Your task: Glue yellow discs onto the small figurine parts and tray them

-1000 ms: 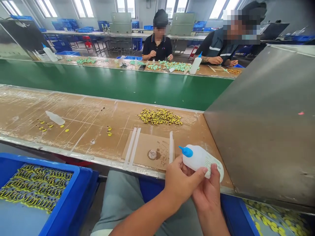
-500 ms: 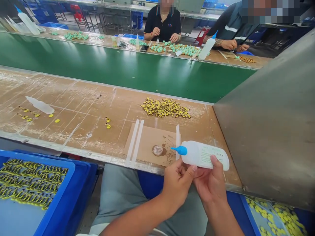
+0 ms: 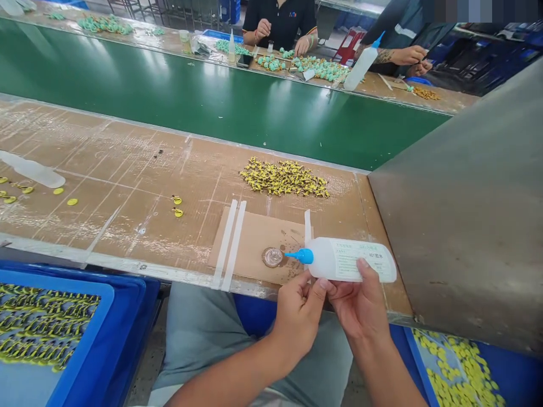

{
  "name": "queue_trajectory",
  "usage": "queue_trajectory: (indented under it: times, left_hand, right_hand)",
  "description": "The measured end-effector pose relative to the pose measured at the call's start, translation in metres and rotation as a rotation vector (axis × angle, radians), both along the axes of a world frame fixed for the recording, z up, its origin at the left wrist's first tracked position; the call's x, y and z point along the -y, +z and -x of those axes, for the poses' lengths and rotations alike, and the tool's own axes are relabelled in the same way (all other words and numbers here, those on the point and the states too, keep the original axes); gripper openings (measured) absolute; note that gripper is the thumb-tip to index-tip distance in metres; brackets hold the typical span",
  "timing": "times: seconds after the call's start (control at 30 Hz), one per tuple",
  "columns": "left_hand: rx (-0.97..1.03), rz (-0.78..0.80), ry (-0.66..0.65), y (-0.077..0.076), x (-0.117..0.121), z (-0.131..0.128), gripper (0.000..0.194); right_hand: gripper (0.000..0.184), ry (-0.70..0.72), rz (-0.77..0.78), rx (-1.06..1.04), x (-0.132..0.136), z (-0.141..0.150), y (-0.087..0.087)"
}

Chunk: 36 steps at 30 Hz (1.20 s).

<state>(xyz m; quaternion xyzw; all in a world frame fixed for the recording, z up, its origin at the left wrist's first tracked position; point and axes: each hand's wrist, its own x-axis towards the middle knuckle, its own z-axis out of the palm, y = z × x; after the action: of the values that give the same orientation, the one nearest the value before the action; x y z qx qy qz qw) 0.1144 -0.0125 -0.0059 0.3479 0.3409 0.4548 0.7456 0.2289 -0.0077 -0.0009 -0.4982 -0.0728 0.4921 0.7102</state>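
My right hand (image 3: 360,302) grips a translucent white glue bottle (image 3: 345,260), its thumb across the printed label. The bottle lies sideways in the air over the bench edge. Its blue nozzle (image 3: 300,256) points left, close to a small round clear dish (image 3: 272,257) on a cardboard sheet (image 3: 254,240). Just below the bottle's shoulder, my left hand (image 3: 299,314) is closed, thumb against the curled fingers and touching my right fingertips. What it pinches, if anything, is hidden. Dark wet spots mark the cardboard beside the dish.
A heap of small yellow-and-black pieces (image 3: 284,178) lies behind the cardboard. A metal panel (image 3: 466,215) bounds the right side. Blue trays with yellow pieces sit at lower left (image 3: 108,305) and lower right (image 3: 418,362). Beyond the green belt (image 3: 203,96), two people handle small parts.
The bottle's nozzle has come slightly left, nearer the dish, and its label now faces me more fully. Both hands stay close together. My view has tilted down and shifted a little.
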Motion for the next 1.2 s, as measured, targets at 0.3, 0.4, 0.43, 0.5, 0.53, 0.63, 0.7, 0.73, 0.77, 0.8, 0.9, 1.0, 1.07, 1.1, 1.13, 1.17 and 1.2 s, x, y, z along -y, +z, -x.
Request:
queue_trajectory:
  times: [0.3, 0.4, 0.43, 0.5, 0.53, 0.63, 0.7, 0.73, 0.77, 0.8, 0.9, 1.0, 1.07, 1.1, 1.13, 1.17, 1.2]
  left_hand:
    - [0.033, 0.044, -0.008, -0.0023, -0.0017, 0.0003, 0.041]
    - [0.044, 0.052, -0.012, -0.0005, -0.0031, 0.0008, 0.042]
    - [0.045, 0.052, -0.012, 0.0001, -0.0034, 0.0013, 0.042]
    - [0.023, 0.062, -0.019, 0.0009, -0.0036, 0.0024, 0.044]
    - [0.002, 0.074, -0.028, 0.0008, -0.0033, 0.003, 0.045]
    - [-0.068, 0.117, -0.052, -0.0011, -0.0018, 0.0039, 0.049]
    - [-0.09, 0.131, -0.043, -0.0032, -0.0005, 0.0039, 0.051]
    - [-0.096, 0.133, -0.037, -0.0043, 0.0, 0.0038, 0.052]
    - [-0.099, 0.134, -0.032, -0.0052, 0.0005, 0.0037, 0.052]
    - [-0.1, 0.137, -0.03, -0.006, 0.0008, 0.0036, 0.052]
    - [-0.095, 0.147, -0.033, -0.0073, 0.0013, 0.0037, 0.052]
    - [-0.088, 0.145, -0.031, -0.0076, 0.0013, 0.0041, 0.05]
    - [-0.091, 0.141, -0.03, -0.0077, 0.0013, 0.0042, 0.05]
    - [-0.094, 0.141, -0.032, -0.0077, 0.0013, 0.0042, 0.05]
    - [-0.095, 0.142, -0.033, -0.0077, 0.0013, 0.0042, 0.051]
    - [-0.095, 0.145, -0.035, -0.0077, 0.0013, 0.0042, 0.051]
    - [-0.093, 0.148, -0.037, -0.0076, 0.0013, 0.0042, 0.051]
  right_hand:
    - [0.044, -0.014, 0.033, 0.056, -0.0008, -0.0004, 0.0004]
    - [0.044, -0.017, 0.04, 0.065, -0.0011, -0.0006, 0.0008]
    - [0.045, -0.018, 0.041, 0.068, -0.0013, -0.0006, 0.0009]
    - [0.047, -0.022, 0.044, 0.075, -0.0019, -0.0005, 0.0009]
    - [0.049, -0.026, 0.046, 0.078, -0.0021, -0.0005, 0.0008]
    - [0.052, -0.033, 0.058, 0.086, -0.0025, -0.0002, 0.0006]
    - [0.052, -0.034, 0.064, 0.089, -0.0025, 0.0001, 0.0009]
    - [0.051, -0.036, 0.066, 0.092, -0.0025, 0.0003, 0.0012]
    - [0.05, -0.036, 0.069, 0.096, -0.0026, 0.0005, 0.0016]
    - [0.05, -0.036, 0.071, 0.101, -0.0026, 0.0007, 0.002]
    - [0.05, -0.036, 0.074, 0.113, -0.0029, 0.0013, 0.0029]
    - [0.05, -0.037, 0.074, 0.115, -0.0029, 0.0014, 0.003]
    - [0.051, -0.038, 0.073, 0.12, -0.0026, 0.0012, 0.0028]
    - [0.052, -0.041, 0.072, 0.127, -0.0024, 0.001, 0.0027]
    - [0.053, -0.045, 0.07, 0.134, -0.0021, 0.0009, 0.0027]
    - [0.054, -0.049, 0.068, 0.142, -0.0019, 0.0008, 0.0028]
    - [0.054, -0.052, 0.067, 0.149, -0.0017, 0.0008, 0.0029]
